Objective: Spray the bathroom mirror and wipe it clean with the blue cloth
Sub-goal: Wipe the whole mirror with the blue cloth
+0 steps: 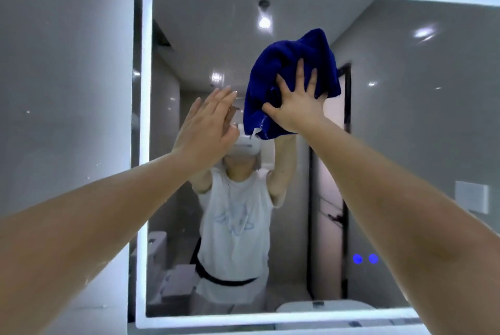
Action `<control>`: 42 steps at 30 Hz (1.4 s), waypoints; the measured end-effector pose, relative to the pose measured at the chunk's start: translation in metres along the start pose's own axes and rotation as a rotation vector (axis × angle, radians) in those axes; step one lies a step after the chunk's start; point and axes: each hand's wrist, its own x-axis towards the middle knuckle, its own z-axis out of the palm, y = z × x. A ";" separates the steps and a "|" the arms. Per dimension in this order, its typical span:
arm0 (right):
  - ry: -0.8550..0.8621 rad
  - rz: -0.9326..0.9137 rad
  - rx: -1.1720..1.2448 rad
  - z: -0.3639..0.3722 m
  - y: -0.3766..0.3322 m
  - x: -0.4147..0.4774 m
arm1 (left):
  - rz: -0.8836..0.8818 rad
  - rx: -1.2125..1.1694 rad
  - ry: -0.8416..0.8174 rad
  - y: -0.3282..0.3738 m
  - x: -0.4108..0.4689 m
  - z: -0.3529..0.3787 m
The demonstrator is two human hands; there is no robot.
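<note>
Two bare forearms reach up from the lower corners of the view. The left hand [208, 121] is flat, fingers straight and close together, holding nothing. Its fingertips meet their own reflection, so it seems to rest on the glass just left of the cloth. The right hand [297, 107] is spread wide, fingers straight, palm pressing a bunched deep-blue terry cloth [292, 64] against the upper middle of the large rectangular wall mirror [419, 145], which is edged by a glowing white light band [144, 145]. The cloth is crumpled rather than folded, and a loose corner hangs below the palm. No spray bottle is in view, so I judge the spraying done and the wiping under way, with much of the pane left to cover. A flatter, folded pad would probably wipe more evenly. Overlapping passes from the top edge downward, with steady palm pressure, should limit streaks. The bare left hand is likely to leave prints and is better lifted off. Low on the right, two small round blue lit dots [365, 259] may be touch controls, so a light pass there seems wise. Deeper in the glass are reflected ceiling lights and a dark door frame.
</note>
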 end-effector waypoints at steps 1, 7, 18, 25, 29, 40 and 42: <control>-0.011 0.006 -0.003 0.006 0.003 -0.012 | 0.001 -0.004 -0.001 0.006 -0.002 0.000; -0.074 0.056 0.016 0.043 0.014 -0.088 | -0.012 -0.066 -0.017 0.047 0.000 -0.003; -0.034 0.091 0.075 0.055 0.025 -0.089 | 0.032 -0.046 -0.036 0.073 0.021 0.006; -0.065 0.044 0.044 -0.019 0.062 0.011 | 0.067 0.029 -0.053 0.057 0.044 0.038; -0.062 0.042 -0.008 -0.043 0.076 0.049 | 0.071 0.066 -0.025 0.061 0.067 0.048; 0.046 0.007 -0.020 -0.069 0.102 0.083 | 0.026 0.075 -0.038 0.084 0.076 0.066; 0.026 0.016 -0.022 -0.061 0.107 0.067 | 0.004 0.059 -0.067 0.091 0.063 0.070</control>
